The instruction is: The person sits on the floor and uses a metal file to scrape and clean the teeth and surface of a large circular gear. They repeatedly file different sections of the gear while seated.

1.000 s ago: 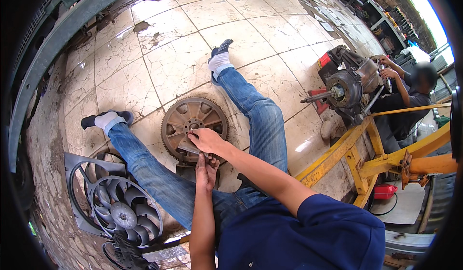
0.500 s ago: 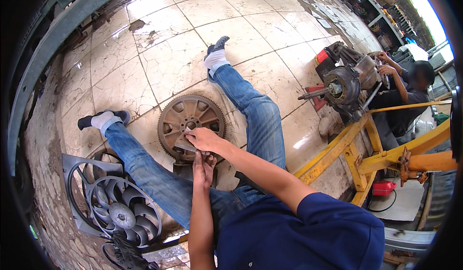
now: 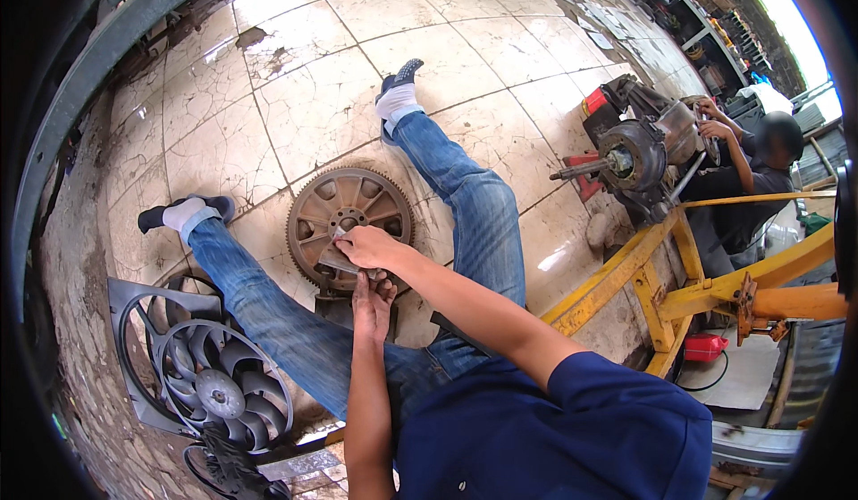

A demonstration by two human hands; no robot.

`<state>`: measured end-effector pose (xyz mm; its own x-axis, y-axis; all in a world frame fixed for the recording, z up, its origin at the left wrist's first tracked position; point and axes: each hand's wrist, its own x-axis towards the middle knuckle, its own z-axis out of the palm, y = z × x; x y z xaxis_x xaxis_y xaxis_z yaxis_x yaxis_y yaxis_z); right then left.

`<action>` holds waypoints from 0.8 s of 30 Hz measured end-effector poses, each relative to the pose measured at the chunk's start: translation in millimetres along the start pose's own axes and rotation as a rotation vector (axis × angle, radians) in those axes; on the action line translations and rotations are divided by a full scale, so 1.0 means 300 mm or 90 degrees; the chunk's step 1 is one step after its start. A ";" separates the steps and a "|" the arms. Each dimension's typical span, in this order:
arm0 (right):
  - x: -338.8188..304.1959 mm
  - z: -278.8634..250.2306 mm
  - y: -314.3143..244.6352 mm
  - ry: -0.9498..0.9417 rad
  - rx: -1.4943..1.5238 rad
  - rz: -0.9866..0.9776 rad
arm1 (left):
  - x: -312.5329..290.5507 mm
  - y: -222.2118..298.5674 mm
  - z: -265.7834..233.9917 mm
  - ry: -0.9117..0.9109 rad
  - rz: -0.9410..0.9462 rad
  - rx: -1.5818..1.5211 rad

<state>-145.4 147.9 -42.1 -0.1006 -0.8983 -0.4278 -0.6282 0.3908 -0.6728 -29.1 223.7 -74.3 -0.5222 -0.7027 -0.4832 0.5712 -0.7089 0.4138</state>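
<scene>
A rusty toothed flywheel (image 3: 393,198) stands between my spread legs, its spoked face toward me. In front of its lower half is a thin, flat grey piece (image 3: 338,259), perhaps metal. My right hand (image 3: 368,248) is closed at the piece's upper edge, its fingers pinched together. A small pale scrap (image 3: 339,232) shows at those fingertips; its kind is unclear. From below, my left hand (image 3: 371,302) grips the same flat piece near its lower corner, fingers curled upward. Under the flywheel sits a dark support (image 3: 332,307), partly hidden by my arms and leg.
A radiator fan (image 3: 219,393) in a grey shroud lies left of my leg. At right, a yellow steel frame (image 3: 617,281) stands near a gearbox-like assembly (image 3: 626,156), where another person (image 3: 760,165) works with both hands. A red container (image 3: 706,346) sits beyond the frame.
Both hands have shifted slightly, still on the flat piece, which now looks more tilted. The whole view has moved a little. The other person's hands stay at the assembly.
</scene>
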 end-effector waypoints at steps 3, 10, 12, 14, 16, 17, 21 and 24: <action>-0.009 -0.005 -0.053 -0.010 -0.008 -0.047 | -0.001 0.013 -0.034 0.015 -0.003 -0.007; 0.001 0.015 0.012 0.059 -0.040 -0.028 | 0.005 0.003 -0.019 0.027 0.008 -0.033; 0.003 0.002 -0.012 0.039 -0.046 -0.056 | -0.001 0.010 -0.050 0.033 0.015 -0.041; -0.030 -0.011 -0.037 0.098 0.031 -0.114 | -0.005 0.002 -0.068 -0.001 0.031 -0.033; -0.051 -0.016 -0.046 0.131 0.156 -0.117 | 0.013 0.004 -0.084 -0.029 0.010 -0.041; -0.070 -0.017 -0.066 0.108 0.215 -0.067 | 0.009 0.013 -0.078 -0.041 -0.001 -0.067; -0.069 0.024 0.008 0.161 0.087 -0.159 | 0.001 0.022 -0.030 -0.008 -0.013 -0.030; -0.067 0.043 0.019 0.121 0.054 -0.179 | 0.000 0.022 -0.034 0.043 -0.001 0.004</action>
<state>-136.9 170.7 -45.1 -0.0796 -0.9914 -0.1040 -0.5866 0.1309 -0.7992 -19.0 219.7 -79.4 -0.4784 -0.6964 -0.5349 0.5669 -0.7101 0.4176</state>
